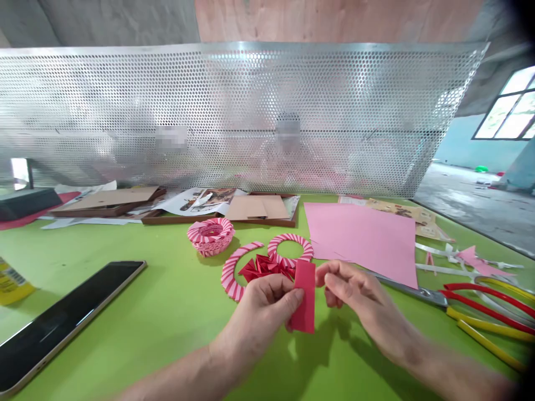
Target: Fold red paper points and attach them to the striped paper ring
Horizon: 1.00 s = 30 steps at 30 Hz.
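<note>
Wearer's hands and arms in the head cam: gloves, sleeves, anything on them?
Left hand and right hand: both ungloved. Forearms bare as far as they show; no sleeves in view. No watch or bracelet visible. Rings: none seen, but some fingers are partly hidden.

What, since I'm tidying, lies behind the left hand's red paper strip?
Behind the red paper strip, a striped ring and red folded paper show partly; whatever the strip and left hand cover is hidden.

Red paper strip (308,303), narrow rectangle, plain broad face showing, edges straight, long sides close to upright in view, pinched along its left side by left hand (267,306), thumb on front, layer count unclear
</note>
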Each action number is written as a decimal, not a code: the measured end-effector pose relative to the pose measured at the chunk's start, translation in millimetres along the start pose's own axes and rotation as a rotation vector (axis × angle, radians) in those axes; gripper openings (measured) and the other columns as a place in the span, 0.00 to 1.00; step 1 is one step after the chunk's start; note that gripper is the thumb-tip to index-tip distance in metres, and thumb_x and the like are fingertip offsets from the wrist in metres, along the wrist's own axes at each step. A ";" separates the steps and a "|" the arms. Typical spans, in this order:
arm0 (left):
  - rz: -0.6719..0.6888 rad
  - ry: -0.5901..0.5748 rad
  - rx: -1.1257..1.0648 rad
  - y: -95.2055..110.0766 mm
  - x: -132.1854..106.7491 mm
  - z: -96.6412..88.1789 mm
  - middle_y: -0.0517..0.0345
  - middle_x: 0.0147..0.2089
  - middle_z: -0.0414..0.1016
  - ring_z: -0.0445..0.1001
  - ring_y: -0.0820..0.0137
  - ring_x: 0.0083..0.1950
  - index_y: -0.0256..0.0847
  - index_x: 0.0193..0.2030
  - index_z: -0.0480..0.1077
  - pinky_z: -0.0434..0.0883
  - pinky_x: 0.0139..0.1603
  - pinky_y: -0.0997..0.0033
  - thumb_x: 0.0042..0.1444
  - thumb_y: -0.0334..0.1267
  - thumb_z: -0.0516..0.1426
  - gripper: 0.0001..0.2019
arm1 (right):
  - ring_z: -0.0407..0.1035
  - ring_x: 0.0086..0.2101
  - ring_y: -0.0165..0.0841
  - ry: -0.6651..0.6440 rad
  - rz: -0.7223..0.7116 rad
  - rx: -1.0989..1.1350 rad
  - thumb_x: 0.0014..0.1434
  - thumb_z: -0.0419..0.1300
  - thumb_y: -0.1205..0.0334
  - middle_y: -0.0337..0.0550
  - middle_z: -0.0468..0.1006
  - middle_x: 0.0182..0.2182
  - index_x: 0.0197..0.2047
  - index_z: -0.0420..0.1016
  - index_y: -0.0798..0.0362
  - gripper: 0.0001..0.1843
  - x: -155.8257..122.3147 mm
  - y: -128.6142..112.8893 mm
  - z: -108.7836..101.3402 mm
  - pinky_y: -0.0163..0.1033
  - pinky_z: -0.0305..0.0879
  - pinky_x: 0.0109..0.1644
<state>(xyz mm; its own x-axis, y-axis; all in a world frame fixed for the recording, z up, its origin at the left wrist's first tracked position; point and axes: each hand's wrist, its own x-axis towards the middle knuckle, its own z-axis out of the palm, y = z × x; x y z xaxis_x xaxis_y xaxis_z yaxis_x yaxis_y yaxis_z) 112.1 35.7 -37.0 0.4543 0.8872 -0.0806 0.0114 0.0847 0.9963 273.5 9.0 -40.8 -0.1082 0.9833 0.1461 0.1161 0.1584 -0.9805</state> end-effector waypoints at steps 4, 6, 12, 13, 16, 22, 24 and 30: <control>-0.008 -0.018 -0.018 -1.6 2.0 0.1 0.61 0.19 0.65 0.60 0.77 0.21 0.33 0.22 0.66 0.58 0.23 0.76 0.47 0.38 0.56 0.10 | 0.64 0.32 0.30 -0.134 -0.012 0.119 0.56 0.55 0.60 0.40 0.70 0.31 0.40 0.67 0.55 0.09 -1.9 2.5 10.4 0.34 0.62 0.36; -0.026 -0.040 0.016 -1.3 2.4 0.2 0.61 0.19 0.65 0.60 0.77 0.21 0.33 0.23 0.67 0.57 0.23 0.76 0.47 0.38 0.56 0.10 | 0.64 0.32 0.30 -0.118 -0.044 0.123 0.56 0.55 0.61 0.40 0.71 0.31 0.39 0.68 0.55 0.08 -1.9 4.5 13.1 0.35 0.62 0.38; -0.004 -0.052 0.130 0.8 0.8 -0.3 0.62 0.16 0.63 0.58 0.77 0.19 0.34 0.20 0.67 0.54 0.22 0.76 0.50 0.39 0.53 0.13 | 0.64 0.31 0.30 -0.052 -0.097 0.005 0.57 0.53 0.62 0.38 0.70 0.29 0.39 0.67 0.53 0.07 -2.3 6.5 10.6 0.33 0.62 0.35; -0.002 -0.060 0.129 0.5 0.7 -0.8 0.62 0.16 0.63 0.58 0.77 0.19 0.34 0.20 0.67 0.54 0.22 0.76 0.50 0.39 0.53 0.13 | 0.64 0.31 0.30 -0.044 -0.104 -0.016 0.57 0.53 0.62 0.38 0.70 0.29 0.39 0.67 0.53 0.07 -2.7 6.2 10.4 0.33 0.62 0.35; -0.003 -0.097 0.098 -2.2 1.5 -3.2 0.62 0.16 0.62 0.58 0.77 0.19 0.34 0.20 0.66 0.55 0.22 0.76 0.51 0.39 0.52 0.13 | 0.63 0.30 0.30 -0.032 -0.122 -0.072 0.57 0.53 0.62 0.38 0.68 0.27 0.40 0.67 0.53 0.07 -4.3 5.3 10.4 0.33 0.61 0.33; -0.027 -0.136 -0.090 -7.4 2.1 -7.1 0.62 0.18 0.62 0.59 0.77 0.21 0.35 0.23 0.66 0.58 0.24 0.76 0.51 0.36 0.53 0.10 | 0.61 0.28 0.30 -0.015 -0.230 -0.183 0.56 0.54 0.65 0.38 0.67 0.26 0.37 0.70 0.52 0.06 -5.8 3.8 7.0 0.34 0.60 0.32; -0.031 -0.138 -0.119 -6.8 1.4 -7.4 0.62 0.19 0.62 0.60 0.76 0.22 0.35 0.23 0.66 0.59 0.25 0.76 0.51 0.35 0.52 0.09 | 0.60 0.27 0.30 -0.016 -0.289 -0.219 0.55 0.55 0.67 0.38 0.67 0.26 0.36 0.71 0.51 0.06 -5.1 3.5 5.0 0.34 0.60 0.31; -0.022 -0.148 -0.087 -1.2 2.7 -7.5 0.61 0.18 0.63 0.60 0.76 0.21 0.34 0.23 0.68 0.59 0.24 0.76 0.49 0.36 0.54 0.09 | 0.65 0.30 0.31 -0.059 -0.438 -0.244 0.55 0.54 0.71 0.41 0.69 0.29 0.38 0.74 0.47 0.12 -3.0 6.1 -0.4 0.36 0.62 0.32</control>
<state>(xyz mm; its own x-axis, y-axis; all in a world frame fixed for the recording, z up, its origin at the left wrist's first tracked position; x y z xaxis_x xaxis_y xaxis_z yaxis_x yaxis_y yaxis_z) 106.5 41.4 -38.7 0.5811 0.8087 -0.0912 -0.0516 0.1484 0.9876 274.9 7.1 -47.2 -0.2538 0.8140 0.5224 0.2742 0.5785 -0.7682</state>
